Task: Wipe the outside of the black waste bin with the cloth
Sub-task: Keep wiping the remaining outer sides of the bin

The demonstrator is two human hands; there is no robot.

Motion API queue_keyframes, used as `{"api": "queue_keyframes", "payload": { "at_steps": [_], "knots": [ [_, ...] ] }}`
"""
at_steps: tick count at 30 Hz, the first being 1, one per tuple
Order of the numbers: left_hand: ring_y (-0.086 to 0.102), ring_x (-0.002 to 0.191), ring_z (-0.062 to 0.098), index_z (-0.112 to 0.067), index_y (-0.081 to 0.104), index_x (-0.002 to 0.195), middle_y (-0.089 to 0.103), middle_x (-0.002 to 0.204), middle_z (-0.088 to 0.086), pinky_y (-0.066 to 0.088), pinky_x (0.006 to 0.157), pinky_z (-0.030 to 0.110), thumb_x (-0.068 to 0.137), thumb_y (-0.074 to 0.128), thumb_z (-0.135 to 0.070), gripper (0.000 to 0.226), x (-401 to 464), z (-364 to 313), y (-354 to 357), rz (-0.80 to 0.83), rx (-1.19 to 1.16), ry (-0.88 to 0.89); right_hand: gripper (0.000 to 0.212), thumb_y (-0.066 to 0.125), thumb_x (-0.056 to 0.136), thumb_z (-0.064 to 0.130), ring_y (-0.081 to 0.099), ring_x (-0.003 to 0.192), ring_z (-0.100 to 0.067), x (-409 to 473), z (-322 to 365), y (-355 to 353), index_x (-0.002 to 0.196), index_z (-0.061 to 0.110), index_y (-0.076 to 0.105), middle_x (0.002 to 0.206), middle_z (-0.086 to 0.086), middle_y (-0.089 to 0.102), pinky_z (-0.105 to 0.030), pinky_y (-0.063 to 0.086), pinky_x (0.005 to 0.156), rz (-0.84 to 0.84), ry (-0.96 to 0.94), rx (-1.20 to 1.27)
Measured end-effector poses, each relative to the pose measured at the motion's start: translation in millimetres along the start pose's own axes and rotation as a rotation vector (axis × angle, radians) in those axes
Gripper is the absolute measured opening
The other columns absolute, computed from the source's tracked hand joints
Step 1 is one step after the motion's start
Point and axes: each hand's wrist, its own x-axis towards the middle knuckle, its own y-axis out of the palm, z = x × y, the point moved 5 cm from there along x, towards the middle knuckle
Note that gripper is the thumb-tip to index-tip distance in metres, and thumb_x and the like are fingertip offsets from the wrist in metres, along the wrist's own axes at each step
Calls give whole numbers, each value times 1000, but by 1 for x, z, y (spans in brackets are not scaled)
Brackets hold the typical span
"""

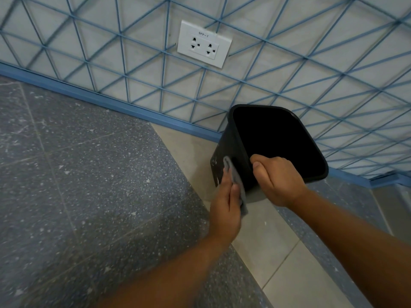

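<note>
The right hand (278, 178) grips the rim of the black waste bin (224, 156) on the floor (89, 174) by the wall to keep it steady, while the left hand (226, 201), fingers flat, presses the gray cloth (239, 185) on its side.

Left hand (225, 204) presses cloth (239, 185) on bin (224, 150); right hand (277, 180) grips rim.

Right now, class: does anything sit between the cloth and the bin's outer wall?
Nothing visible does. The left hand presses the cloth straight onto the bin, while the right hand holds its rim.
</note>
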Motion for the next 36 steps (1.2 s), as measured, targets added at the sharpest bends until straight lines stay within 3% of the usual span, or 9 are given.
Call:
{"api": "queue_keyframes", "payload": {
  "at_steps": [2,4,9,14,17,21,26,32,36],
  "knots": [
    [36,160,22,-13,33,164,39,170,5,30,130,29,114,40,-14,51,-4,12,-5,-87,-36,-137,31,30,92,29,37,45,-19,1,-1,0,61,31,26,49,4,33,-33,25,50,-6,5,21],
    [35,160,20,-15,34,163,39,170,5,30,132,33,114,39,-16,49,0,12,-8,-176,-104,-209,32,30,93,29,35,44,-16,2,0,0,61,31,26,49,4,32,-32,23,50,-4,15,24],
    [26,156,-5,-22,32,163,32,163,-21,24,121,4,114,40,-16,50,3,-20,4,-165,-89,-41,30,28,92,34,42,49,-20,2,0,2,63,30,28,52,3,38,-33,25,50,43,8,1],
    [26,163,15,-14,27,166,30,174,1,26,133,34,115,36,-18,52,0,-7,-1,-136,-64,-162,36,30,94,43,45,49,-18,4,-1,4,62,27,31,53,1,41,-34,28,51,78,6,8],
    [29,162,12,-14,35,164,36,172,0,29,132,29,114,40,-17,50,-2,-20,6,-179,-91,-115,45,33,95,55,49,53,-19,8,1,5,64,23,39,56,0,47,-37,35,52,132,31,-15],
    [20,165,8,-16,24,168,25,177,-3,23,135,35,115,38,-16,55,-17,-19,17,-58,-23,-35,34,41,96,43,53,64,-18,15,-5,10,76,17,49,71,-4,55,-36,41,61,351,166,9],
    [25,161,42,0,28,163,28,170,29,24,131,53,116,32,-21,52,-2,18,15,23,-56,-270,34,52,92,26,43,55,-14,15,-4,17,62,15,39,59,-1,45,-28,28,50,270,320,83],
    [21,157,55,7,19,163,17,169,37,24,129,66,115,25,-43,69,9,58,23,-18,-264,-600,31,51,92,22,47,60,-21,14,0,20,64,10,43,61,-6,47,-33,38,61,260,424,193],
    [20,162,47,-9,18,169,20,174,26,22,131,63,115,17,-44,64,28,65,14,-86,-296,-696,33,49,91,25,45,55,-22,10,5,22,62,13,40,58,-7,44,-35,37,57,216,430,105]
  ]
}}
